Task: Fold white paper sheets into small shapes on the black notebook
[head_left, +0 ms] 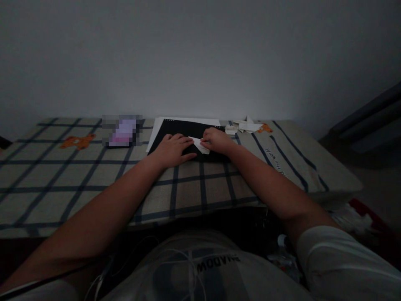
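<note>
A small piece of folded white paper (pixel 202 146) lies on a black folder-like sheet (pixel 175 130) with small holes along its top edge. My left hand (pixel 175 149) rests flat on the black sheet with its fingers stretched out, the fingertips touching the paper's left end. On the other side, my right hand (pixel 216 141) is closed, pinching the right part of the paper between thumb and fingers. Part of the paper is hidden under the fingers. White sheets (pixel 154 130) stick out from beneath the black sheet at its left and back.
Folded paper pieces (pixel 246 126) lie right of the black sheet. A phone (pixel 123 131) with a lit, blurred screen is at the left, near an orange bear figure (pixel 77 142). The checked tablecloth (pixel 188 188) covers the table, which stands against a wall (pixel 194 58).
</note>
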{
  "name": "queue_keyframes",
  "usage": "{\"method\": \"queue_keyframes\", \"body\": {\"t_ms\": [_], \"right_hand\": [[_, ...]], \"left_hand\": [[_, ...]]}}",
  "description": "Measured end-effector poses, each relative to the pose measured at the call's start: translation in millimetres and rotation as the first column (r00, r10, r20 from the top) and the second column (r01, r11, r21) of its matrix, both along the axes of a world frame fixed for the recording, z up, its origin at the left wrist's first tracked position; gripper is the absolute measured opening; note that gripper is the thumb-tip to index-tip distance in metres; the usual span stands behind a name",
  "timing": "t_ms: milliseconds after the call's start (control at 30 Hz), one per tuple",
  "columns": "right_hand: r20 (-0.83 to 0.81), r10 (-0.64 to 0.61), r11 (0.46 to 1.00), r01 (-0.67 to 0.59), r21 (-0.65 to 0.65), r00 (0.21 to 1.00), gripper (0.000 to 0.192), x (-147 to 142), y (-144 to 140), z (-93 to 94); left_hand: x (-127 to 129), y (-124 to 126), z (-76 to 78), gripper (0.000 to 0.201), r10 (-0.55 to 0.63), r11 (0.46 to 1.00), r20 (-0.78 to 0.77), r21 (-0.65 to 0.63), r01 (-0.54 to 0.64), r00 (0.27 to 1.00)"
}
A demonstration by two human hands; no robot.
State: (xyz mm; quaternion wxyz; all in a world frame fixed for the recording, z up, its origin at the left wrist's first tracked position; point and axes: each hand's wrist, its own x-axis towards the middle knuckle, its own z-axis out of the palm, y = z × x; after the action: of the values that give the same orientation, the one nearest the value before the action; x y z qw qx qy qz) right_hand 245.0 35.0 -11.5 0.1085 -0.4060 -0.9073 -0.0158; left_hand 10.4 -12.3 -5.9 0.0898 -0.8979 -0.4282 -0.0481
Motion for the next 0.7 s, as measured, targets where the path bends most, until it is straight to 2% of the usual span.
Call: {"method": "queue_keyframes", "body": {"t_ms": [167,367,467,700], "right_hand": [[-0.05,0.122,0.992,-0.122,-0.007,0.991,0.024,1.3,1.7,-3.6],[-0.12,0.146,0.988,-0.15,-0.025,0.982,0.028,2.7,4.0,-5.3],[-0.041,0.131,0.991,-0.132,-0.008,0.99,0.03,1.4,1.1,-2.9],[0.181,0.008,0.995,-0.026,0.1,0.983,0.032,-13.8,-15.9,9.3]], "left_hand": [[-3.4,2.2,-1.8,0.058,-0.001,1.0,0.042,-0.016,0.002,0.999],[-7.5,5.2,0.7,0.061,-0.024,0.997,-0.012,-0.07,0.023,1.0],[-7.3,4.3,3.5,0.062,-0.007,0.996,-0.028,-0.089,0.005,1.0],[-6.0,0.9,4.2,0.064,0.014,0.996,-0.077,-0.084,-0.02,0.997]]}}
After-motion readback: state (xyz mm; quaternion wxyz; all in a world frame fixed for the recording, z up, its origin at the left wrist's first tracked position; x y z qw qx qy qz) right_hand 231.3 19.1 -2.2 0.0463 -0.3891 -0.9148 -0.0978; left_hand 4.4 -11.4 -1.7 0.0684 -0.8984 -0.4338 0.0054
